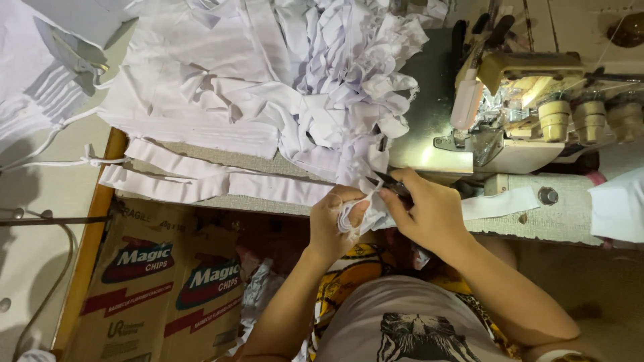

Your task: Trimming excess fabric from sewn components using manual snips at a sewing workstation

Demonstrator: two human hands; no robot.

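Big heap of white fabric pieces [282,74] covers the worktop [429,100] left of the overlock machine [530,107], so I'd guess plenty's left. At the front edge, my left hand [332,224] pinches a white strip [365,214]; right hand [426,211] closed around small dark snips [390,182].

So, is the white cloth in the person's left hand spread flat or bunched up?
Bunched up. The white cloth piece is gathered in folds inside the left hand, while the right hand holds a dark tool against it.
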